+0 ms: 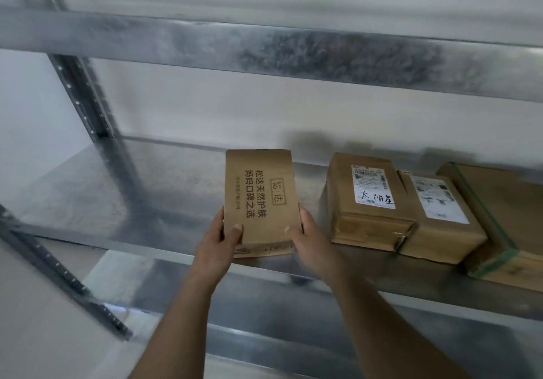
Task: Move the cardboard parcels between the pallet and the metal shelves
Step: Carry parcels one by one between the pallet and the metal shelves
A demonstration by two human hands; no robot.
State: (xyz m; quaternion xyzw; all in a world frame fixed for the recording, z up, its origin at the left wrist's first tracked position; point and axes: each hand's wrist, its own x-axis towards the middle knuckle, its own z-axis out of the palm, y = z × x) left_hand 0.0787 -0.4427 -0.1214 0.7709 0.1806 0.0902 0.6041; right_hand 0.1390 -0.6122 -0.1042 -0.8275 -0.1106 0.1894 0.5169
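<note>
A flat cardboard parcel (260, 199) with black printed characters lies on the metal shelf (97, 190), its near end at the shelf's front edge. My left hand (220, 237) grips its near left corner, thumb on top. My right hand (308, 234) grips the near right corner, thumb on the top face. To the right lies a taped parcel (367, 199) with a white label and handwriting. A smaller labelled parcel (437, 217) lies against it. A larger parcel (505, 223) with a green tape band lies at the far right.
A galvanised beam (264, 46) of the shelf above crosses the top of the view. An upright post (85, 93) stands at the left. A lower shelf (264, 299) shows beneath my arms. The wall is close behind the shelf.
</note>
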